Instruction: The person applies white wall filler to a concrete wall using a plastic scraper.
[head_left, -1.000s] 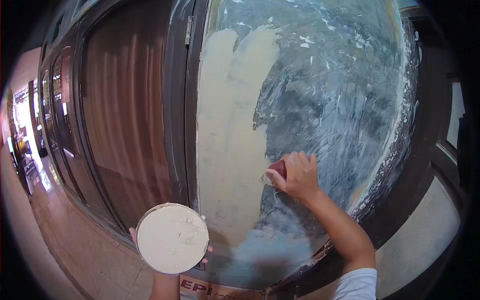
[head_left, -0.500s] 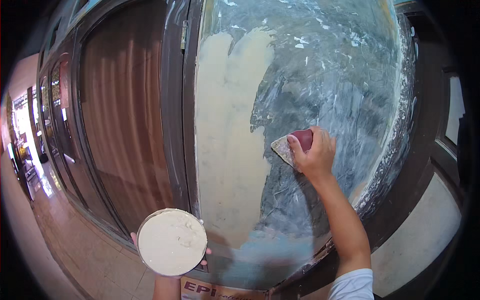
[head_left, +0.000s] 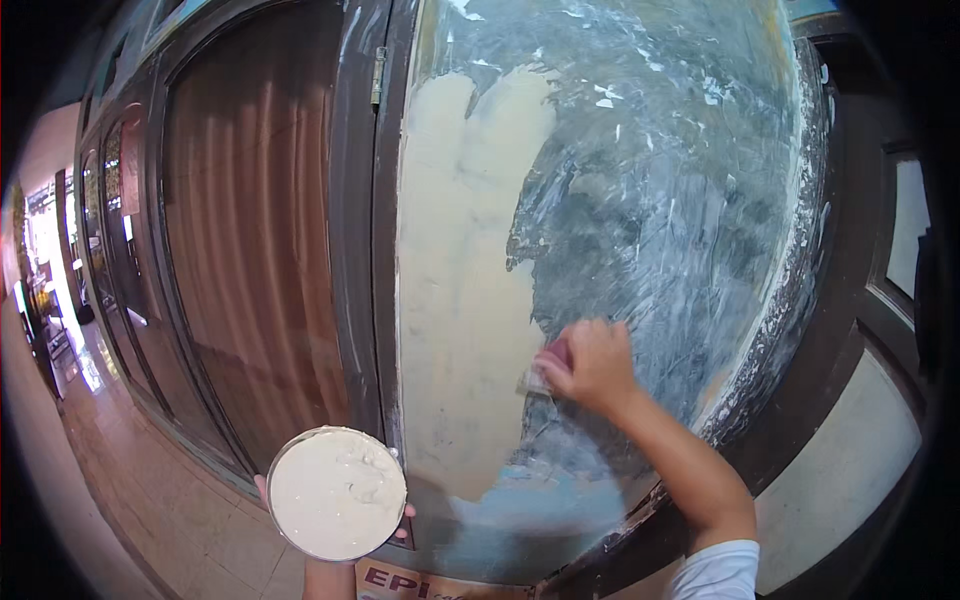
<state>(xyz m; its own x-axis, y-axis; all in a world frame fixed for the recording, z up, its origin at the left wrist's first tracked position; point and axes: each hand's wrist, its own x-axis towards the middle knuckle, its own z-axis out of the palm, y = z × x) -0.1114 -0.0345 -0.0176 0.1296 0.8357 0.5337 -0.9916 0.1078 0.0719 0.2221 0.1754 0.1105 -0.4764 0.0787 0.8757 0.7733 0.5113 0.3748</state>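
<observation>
My left hand (head_left: pixel 407 517) is under a round tub (head_left: pixel 272 500) of cream-coloured putty (head_left: pixel 325 495), its fingertips showing at both sides of the rim. The putty has a roughened, dug-out patch at its upper right. My right hand (head_left: pixel 597 362) is closed round the maroon handle of a putty knife (head_left: pixel 556 354). Its blade is at the wall, beside the right edge of a smooth cream putty coat (head_left: pixel 460 250); blur hides how exactly it touches. Right of that coat lies bare grey-blue wall (head_left: pixel 650 220) with white flecks and scrape marks.
A dark wooden door frame with a hinge (head_left: pixel 378 76) borders the wall at left, next to a brown-curtained window (head_left: pixel 255 230). At right stands a dark door (head_left: pixel 860 320) with pale panels. A printed board (head_left: pixel 450 585) is below; tiled floor (head_left: pixel 190 500) runs along the left.
My right hand and the putty knife have moved down and left to the edge of the putty coat, with the knife turned. The tub has shifted slightly left and down in view.
</observation>
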